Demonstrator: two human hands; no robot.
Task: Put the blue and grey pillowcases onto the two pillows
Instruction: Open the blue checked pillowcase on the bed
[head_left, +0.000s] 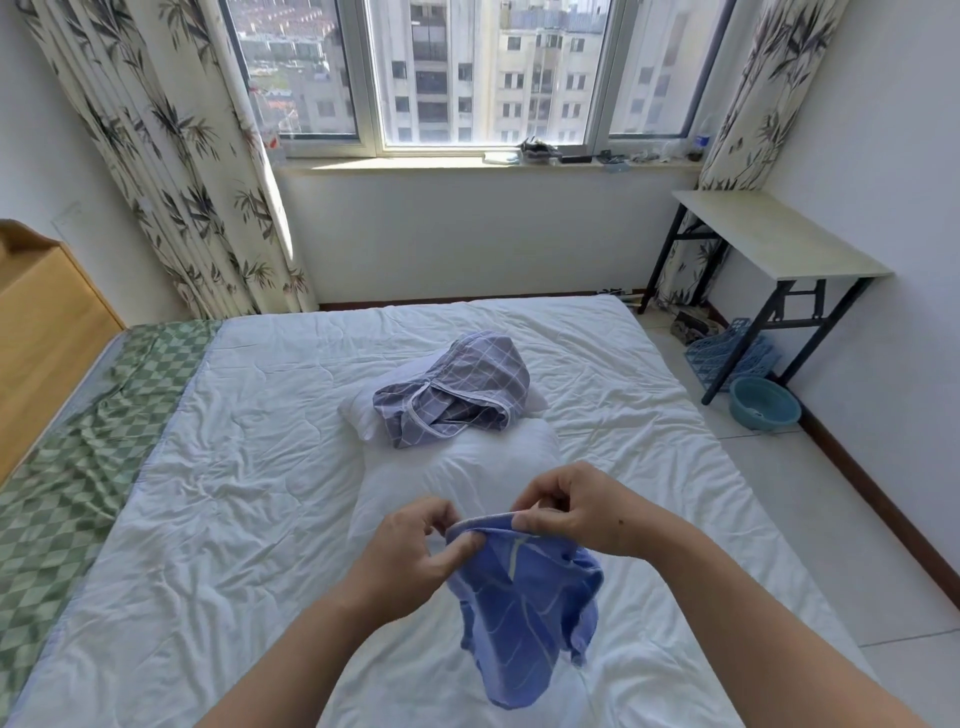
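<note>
The blue pillowcase (519, 608) with pale lines hangs crumpled above the near part of the bed. My left hand (415, 556) and my right hand (576, 509) both pinch its white-piped upper edge, close together. Just beyond my hands lies a bare white pillow (457, 467). A second white pillow (363, 410) lies farther back. The grey checked pillowcase (457, 389) is bunched in a heap on top of that far pillow, hiding most of it.
A white quilt (234, 493) covers the bed, with a green checked sheet (62, 467) along its left side. A wooden headboard (47, 322) stands at left. At right are a folding table (774, 239), a blue crate (727, 358) and a teal basin (763, 402) on the floor.
</note>
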